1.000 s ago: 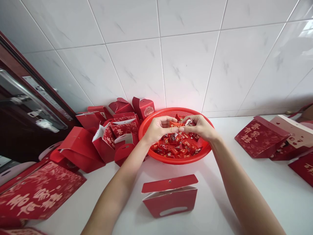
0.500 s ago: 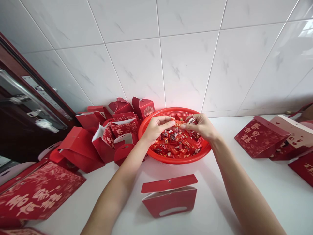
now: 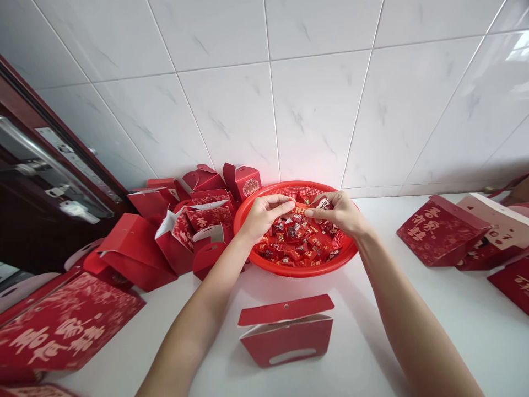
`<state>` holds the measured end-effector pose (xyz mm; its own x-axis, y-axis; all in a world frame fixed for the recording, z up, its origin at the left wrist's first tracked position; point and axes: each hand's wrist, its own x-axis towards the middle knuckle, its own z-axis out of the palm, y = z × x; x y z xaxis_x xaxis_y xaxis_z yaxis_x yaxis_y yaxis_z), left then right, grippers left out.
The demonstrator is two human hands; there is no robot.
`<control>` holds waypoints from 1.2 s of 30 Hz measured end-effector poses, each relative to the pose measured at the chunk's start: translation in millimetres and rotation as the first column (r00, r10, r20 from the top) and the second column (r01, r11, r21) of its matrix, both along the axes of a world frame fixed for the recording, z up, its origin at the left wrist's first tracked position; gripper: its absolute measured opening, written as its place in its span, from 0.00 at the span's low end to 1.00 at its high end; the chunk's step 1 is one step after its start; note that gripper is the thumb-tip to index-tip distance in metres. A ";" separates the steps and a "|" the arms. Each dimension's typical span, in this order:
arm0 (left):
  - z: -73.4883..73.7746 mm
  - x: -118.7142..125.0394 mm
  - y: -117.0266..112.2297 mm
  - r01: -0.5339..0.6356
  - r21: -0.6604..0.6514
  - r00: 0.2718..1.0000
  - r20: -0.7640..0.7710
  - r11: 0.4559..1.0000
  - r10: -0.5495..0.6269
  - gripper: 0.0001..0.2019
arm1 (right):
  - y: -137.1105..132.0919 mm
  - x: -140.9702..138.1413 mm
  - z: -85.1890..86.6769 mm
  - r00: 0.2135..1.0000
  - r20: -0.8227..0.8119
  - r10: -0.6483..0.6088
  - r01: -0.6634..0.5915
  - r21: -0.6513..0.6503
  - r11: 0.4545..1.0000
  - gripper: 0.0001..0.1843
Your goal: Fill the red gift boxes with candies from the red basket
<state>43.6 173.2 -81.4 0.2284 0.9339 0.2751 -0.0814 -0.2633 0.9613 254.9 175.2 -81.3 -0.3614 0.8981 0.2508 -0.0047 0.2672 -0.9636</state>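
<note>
Two bare hands meet above the far half of a red basket (image 3: 289, 271). The left hand (image 3: 264, 216) is curled narrow, its thumb and forefinger pinched on one end of an orange-red candy (image 3: 300, 207). The right hand (image 3: 338, 214) is likewise closed, its thumb touching the other end of that wrapper while its fingers clasp a white-printed candy (image 3: 324, 204) against the palm. Just beneath them the basket, round and perforated, holds a loose heap of small wrapped candies (image 3: 298, 243), mostly red, lying in its lower middle and spreading toward the near rim. The basket stands on the white tabletop (image 3: 475, 314), close to the tiled wall (image 3: 314, 110). In front of it, between the two forearms, a small red gift box (image 3: 286, 334) stands with its flap lifted and its white inside showing; whether anything lies in it cannot be told. To the left of the basket and touching its rim is a jumble of similar red boxes (image 3: 185, 220), some open, some folded shut. A large red bag (image 3: 61, 330) with pale lettering lies at the near left, and more red bags (image 3: 442, 231) lie well apart at the right. Against a second ago, both hands sit a little farther back over the basket and the fingertips meet slightly higher; the basket, the box in front and the piles lie as they did.
</note>
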 end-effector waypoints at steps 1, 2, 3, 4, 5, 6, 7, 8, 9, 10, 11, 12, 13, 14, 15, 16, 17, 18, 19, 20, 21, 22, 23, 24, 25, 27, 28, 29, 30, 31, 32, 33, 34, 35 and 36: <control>0.1 0.4 0.1 -0.015 0.006 1.000 0.007 1.000 0.015 0.16 | 0.2 0.0 -0.5 1.000 -0.004 0.010 -0.010 -0.009 1.000 0.23; 0.3 0.8 0.2 -0.031 0.012 0.999 0.018 0.999 0.031 0.17 | 0.2 -0.1 -0.7 1.000 -0.006 0.022 -0.022 -0.017 1.000 0.22; 0.5 1.3 0.3 -0.050 0.017 0.998 0.035 0.999 0.049 0.17 | 0.0 -0.3 -0.8 0.999 -0.008 0.035 -0.035 -0.021 0.999 0.22; 0.8 1.8 0.3 -0.068 0.020 0.996 0.055 0.997 0.067 0.18 | -0.2 -0.5 -0.7 0.999 -0.012 0.045 -0.045 -0.021 0.999 0.21; 1.2 2.2 0.3 -0.085 0.019 0.994 0.075 0.996 0.083 0.18 | -0.4 -0.7 -0.6 0.999 -0.019 0.050 -0.050 -0.019 0.999 0.21; 1.6 2.6 0.3 -0.095 0.015 0.992 0.089 0.995 0.094 0.18 | -0.6 -0.9 -0.5 0.998 -0.028 0.051 -0.052 -0.018 0.999 0.21; 2.0 2.8 0.2 -0.099 0.008 0.991 0.095 0.995 0.098 0.18 | -0.6 -1.1 -0.5 0.998 -0.037 0.048 -0.048 -0.016 0.999 0.20; 2.3 2.8 0.2 -0.097 0.002 0.991 0.095 0.995 0.097 0.18 | -0.6 -1.3 -0.7 0.998 -0.045 0.038 -0.039 -0.015 0.999 0.20; 2.5 2.7 0.1 -0.092 -0.003 0.992 0.089 0.996 0.092 0.18 | -0.6 -1.4 -0.9 0.999 -0.047 0.026 -0.026 -0.015 1.000 0.20; 2.5 2.4 0.2 -0.085 -0.007 0.993 0.079 0.996 0.086 0.18 | -0.6 -1.4 -1.1 0.999 -0.044 0.012 -0.013 -0.016 1.000 0.19; 2.4 2.1 0.3 -0.080 -0.008 0.995 0.067 0.997 0.081 0.18 | -0.8 -1.4 -1.1 0.999 -0.036 0.000 0.000 -0.016 1.000 0.19; 2.1 1.6 0.6 -0.077 -0.009 0.996 0.055 0.997 0.077 0.18 | -1.1 -1.3 -0.8 1.000 -0.029 -0.011 0.011 -0.014 1.000 0.19; 1.7 1.0 0.9 -0.074 -0.010 0.996 0.044 0.997 0.075 0.18 | -1.6 -1.2 -0.3 1.000 -0.025 -0.017 0.017 -0.009 1.000 0.19; 1.2 0.3 1.2 -0.071 -0.015 0.997 0.032 0.997 0.072 0.17 | -2.2 -1.0 0.6 1.000 -0.021 -0.015 0.015 -0.001 1.000 0.20; 0.8 -0.3 1.5 -0.068 -0.023 0.997 0.019 0.997 0.069 0.17 | -3.0 -0.9 1.8 1.000 -0.016 -0.007 0.007 0.008 1.000 0.20; 0.5 -1.0 1.8 -0.064 -0.030 0.998 0.005 0.998 0.064 0.16 | -3.8 -0.7 3.0 1.000 -0.008 0.007 -0.006 0.015 1.000 0.20; 0.4 -1.6 1.8 -0.058 -0.034 0.998 -0.010 0.998 0.057 0.16 | -4.5 -0.7 4.2 1.000 0.003 0.022 -0.022 0.018 1.000 0.20; 0.6 -2.1 1.7 -0.050 -0.032 0.999 -0.025 0.998 0.049 0.15 | -4.9 -0.7 5.1 0.999 0.018 0.036 -0.036 0.014 0.999 0.19; 1.0 -2.5 1.3 -0.039 -0.023 0.999 -0.038 0.999 0.038 0.14 | -5.2 -0.9 5.8 0.998 0.039 0.045 -0.045 0.008 0.999 0.18; 1.5 -2.7 0.7 -0.025 -0.011 0.998 -0.053 1.000 0.024 0.14 | -5.2 -1.2 6.2 0.997 0.063 0.044 -0.044 0.004 0.999 0.17; 2.2 -2.7 -0.1 -0.009 0.004 0.998 -0.069 1.000 0.009 0.13 | -5.0 -1.5 6.3 0.995 0.088 0.037 -0.037 0.001 0.999 0.15; 2.9 -2.5 -1.1 0.008 0.018 0.996 -0.088 1.000 -0.007 0.12 | -4.7 -2.0 6.3 0.993 0.112 0.027 -0.027 0.001 1.000 0.15; 3.5 -2.1 -2.1 0.028 0.028 0.993 -0.114 0.999 -0.024 0.11 | -4.3 -2.5 6.2 0.991 0.131 0.020 -0.020 0.003 1.000 0.14; 4.1 -1.7 -3.2 0.050 0.036 0.988 -0.146 0.998 -0.044 0.10 | -4.0 -2.9 6.0 0.989 0.145 0.019 -0.020 0.004 1.000 0.13; 4.4 -1.2 -4.1 0.074 0.041 0.981 -0.181 0.996 -0.066 0.10 | -3.9 -3.3 5.9 0.988 0.151 0.026 -0.026 0.002 1.000 0.13; 4.6 -0.4 -5.6 0.117 0.045 0.967 -0.235 0.992 -0.104 0.12 | -4.3 -3.5 5.7 0.987 0.151 0.058 -0.056 -0.014 0.998 0.14; 4.4 -0.2 -5.9 0.128 0.045 0.962 -0.249 0.991 -0.113 0.13 | -4.7 -3.3 5.6 0.987 0.145 0.072 -0.069 -0.022 0.997 0.14; 4.2 0.0 -6.1 0.125 0.046 0.962 -0.252 0.991 -0.109 0.14 | -5.2 -3.1 5.4 0.987 0.136 0.080 -0.077 -0.028 0.997 0.15; 4.0 0.0 -6.1 0.115 0.047 0.964 -0.247 0.992 -0.100 0.15 | -5.6 -2.8 5.1 0.989 0.123 0.086 -0.083 -0.034 0.996 0.16; 3.7 0.1 -5.9 0.100 0.047 0.967 -0.238 0.994 -0.086 0.15 | -5.8 -2.7 4.8 0.991 0.102 0.090 -0.086 -0.040 0.995 0.16; 3.5 0.1 -5.5 0.084 0.047 0.971 -0.227 0.995 -0.072 0.16 | -5.5 -2.8 4.4 0.994 0.073 0.088 -0.084 -0.050 0.995 0.17; 3.3 0.1 -5.2 0.069 0.048 0.975 -0.214 0.996 -0.058 0.16 | -4.8 -3.2 4.0 0.996 0.038 0.081 -0.079 -0.068 0.995 0.17; 3.2 0.1 -4.8 0.056 0.049 0.979 -0.199 0.997 -0.045 0.16 | -3.5 -4.0 3.5 0.997 0.000 0.071 -0.071 -0.100 0.993 0.17; 3.1 0.1 -4.4 0.041 0.050 0.983 -0.183 0.998 -0.031 0.15 | -1.8 -5.2 3.1 0.998 -0.042 0.054 -0.059 -0.151 0.987 0.16; 2.9 0.1 -4.1 0.025 0.051 0.985 -0.170 0.998 -0.016 0.15 | 0.1 -6.8 2.6 0.996 -0.087 0.027 -0.045 -0.215 0.976 0.14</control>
